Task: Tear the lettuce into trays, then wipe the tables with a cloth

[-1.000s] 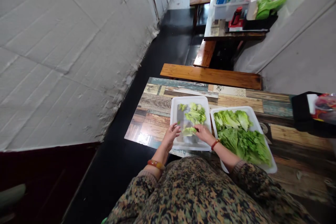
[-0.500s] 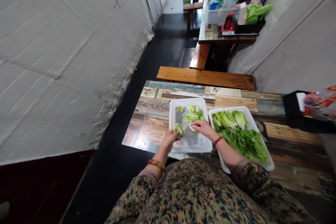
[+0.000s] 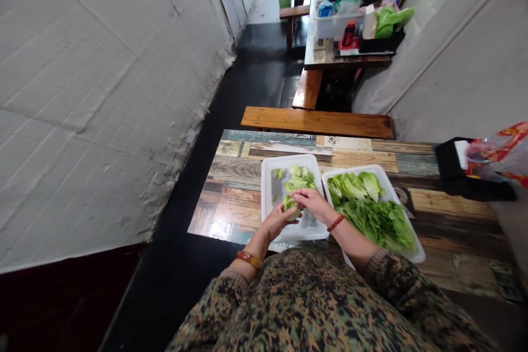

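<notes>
Over the left white tray (image 3: 267, 176), my left hand (image 3: 277, 221) is closed around a small lettuce heart (image 3: 290, 203). My right hand (image 3: 310, 201) meets it from the right, its fingertips pinched at the top of the same lettuce; whether they hold a separate leaf is hidden. Loose lettuce pieces (image 3: 300, 179) lie in this tray beyond my hands, with a smaller bit (image 3: 279, 173) at its far left. Under my right forearm stands a second white tray (image 3: 396, 190), filled with larger green lettuce leaves (image 3: 377, 223).
The trays stand side by side on a wood-patterned table (image 3: 231, 198). A wooden bench (image 3: 317, 121) runs along its far side. At right are a black box (image 3: 451, 165) and a red plastic bag (image 3: 503, 151). Farther off, another table (image 3: 325, 58) carries bins and bags.
My left hand has moved right with its lettuce, and my right hand has come to it, so both now touch at the lettuce. The camera view has shifted slightly.
</notes>
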`<act>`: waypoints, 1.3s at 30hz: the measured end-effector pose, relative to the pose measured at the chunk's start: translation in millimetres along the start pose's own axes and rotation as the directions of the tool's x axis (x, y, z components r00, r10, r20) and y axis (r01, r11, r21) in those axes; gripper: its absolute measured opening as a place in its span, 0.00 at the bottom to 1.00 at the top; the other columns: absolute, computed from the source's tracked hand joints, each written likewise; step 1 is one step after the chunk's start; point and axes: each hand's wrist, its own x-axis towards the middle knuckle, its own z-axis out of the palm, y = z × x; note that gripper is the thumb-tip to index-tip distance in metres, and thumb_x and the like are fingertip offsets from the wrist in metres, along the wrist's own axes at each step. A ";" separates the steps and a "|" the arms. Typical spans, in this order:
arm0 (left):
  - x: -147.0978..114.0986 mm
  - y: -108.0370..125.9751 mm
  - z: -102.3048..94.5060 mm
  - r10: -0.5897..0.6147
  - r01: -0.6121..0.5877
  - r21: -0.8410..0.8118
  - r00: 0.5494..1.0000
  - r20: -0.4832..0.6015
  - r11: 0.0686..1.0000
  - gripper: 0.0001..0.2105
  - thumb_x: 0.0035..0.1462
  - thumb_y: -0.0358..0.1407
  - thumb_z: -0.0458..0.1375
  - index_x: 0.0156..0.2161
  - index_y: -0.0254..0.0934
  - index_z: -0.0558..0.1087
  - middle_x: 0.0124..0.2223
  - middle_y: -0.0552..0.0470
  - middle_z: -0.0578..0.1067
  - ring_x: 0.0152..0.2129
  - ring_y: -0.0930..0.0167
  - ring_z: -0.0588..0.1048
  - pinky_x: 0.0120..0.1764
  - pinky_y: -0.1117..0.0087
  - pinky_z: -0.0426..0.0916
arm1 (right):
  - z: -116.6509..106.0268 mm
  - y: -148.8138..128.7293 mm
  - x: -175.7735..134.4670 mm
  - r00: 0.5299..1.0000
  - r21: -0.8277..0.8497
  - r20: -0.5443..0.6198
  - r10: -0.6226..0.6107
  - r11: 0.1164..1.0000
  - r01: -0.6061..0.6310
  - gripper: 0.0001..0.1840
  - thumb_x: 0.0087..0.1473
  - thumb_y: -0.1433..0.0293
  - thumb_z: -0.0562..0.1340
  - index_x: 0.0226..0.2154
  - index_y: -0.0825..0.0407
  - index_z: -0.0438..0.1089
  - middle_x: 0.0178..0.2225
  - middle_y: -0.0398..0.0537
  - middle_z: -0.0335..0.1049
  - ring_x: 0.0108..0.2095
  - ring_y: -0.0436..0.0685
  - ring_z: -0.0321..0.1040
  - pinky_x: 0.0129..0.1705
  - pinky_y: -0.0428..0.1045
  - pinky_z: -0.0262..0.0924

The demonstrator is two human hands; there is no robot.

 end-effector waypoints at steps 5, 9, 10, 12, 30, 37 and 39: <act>0.5 3.8 3.9 0.002 -0.007 -0.031 0.989 -0.151 0.999 0.21 0.39 0.38 0.71 0.40 0.34 0.72 0.36 0.48 0.77 0.28 0.68 0.77 0.31 0.70 0.69 | -15.7 2.8 -3.9 0.968 0.026 -0.232 -0.093 0.995 0.101 0.23 0.51 0.56 0.61 0.45 0.53 0.71 0.39 0.50 0.73 0.34 0.54 0.69 0.33 0.48 0.62; 5.4 4.6 12.7 0.010 -0.028 -0.083 0.979 -0.202 0.996 0.21 0.39 0.38 0.71 0.39 0.34 0.72 0.35 0.48 0.78 0.29 0.68 0.77 0.32 0.69 0.71 | -14.3 22.8 -11.4 0.982 -0.062 -0.170 -0.075 0.996 0.066 0.25 0.54 0.54 0.57 0.49 0.51 0.69 0.48 0.54 0.71 0.45 0.60 0.69 0.43 0.54 0.65; 7.4 4.0 15.8 0.015 -0.032 -0.077 0.978 -0.206 0.997 0.20 0.40 0.38 0.71 0.39 0.33 0.72 0.35 0.47 0.78 0.29 0.68 0.77 0.33 0.69 0.71 | -10.3 28.6 -13.6 0.988 -0.116 -0.120 -0.101 0.989 0.087 0.24 0.54 0.55 0.58 0.49 0.52 0.69 0.49 0.55 0.71 0.47 0.61 0.69 0.47 0.55 0.64; 12.6 1.8 21.7 0.026 -0.042 -0.070 0.976 -0.217 0.997 0.19 0.41 0.37 0.70 0.39 0.33 0.73 0.36 0.47 0.79 0.30 0.68 0.77 0.35 0.68 0.72 | -2.0 38.5 -15.9 0.977 -0.281 -0.074 -0.200 0.944 0.171 0.23 0.53 0.60 0.59 0.49 0.53 0.69 0.50 0.56 0.70 0.51 0.62 0.67 0.54 0.58 0.60; 27.7 7.8 68.3 -0.112 0.105 -0.053 0.984 -0.139 0.993 0.34 0.53 0.48 0.62 0.63 0.53 0.55 0.65 0.46 0.60 0.54 0.61 0.69 0.48 0.63 0.67 | -128.9 -7.9 -39.4 0.772 -0.606 -0.494 -0.400 0.795 0.024 0.21 0.57 0.69 0.53 0.53 0.52 0.66 0.47 0.55 0.72 0.46 0.60 0.69 0.51 0.56 0.62; 29.9 4.9 60.5 -0.105 0.094 -0.069 0.979 -0.172 0.993 0.36 0.54 0.47 0.61 0.64 0.48 0.53 0.63 0.43 0.63 0.49 0.63 0.73 0.46 0.65 0.69 | -222.1 7.5 -43.0 0.793 -0.805 -0.419 -0.443 0.585 -0.098 0.26 0.56 0.70 0.52 0.57 0.59 0.62 0.57 0.62 0.63 0.59 0.63 0.58 0.61 0.58 0.52; 31.1 5.7 57.4 -0.092 0.078 -0.080 0.978 -0.188 0.994 0.34 0.54 0.47 0.61 0.64 0.49 0.53 0.62 0.43 0.63 0.49 0.64 0.73 0.46 0.65 0.69 | -231.1 10.6 -45.1 0.773 -0.814 -0.415 -0.481 0.576 -0.079 0.26 0.58 0.71 0.48 0.57 0.58 0.62 0.58 0.60 0.62 0.59 0.60 0.58 0.62 0.58 0.51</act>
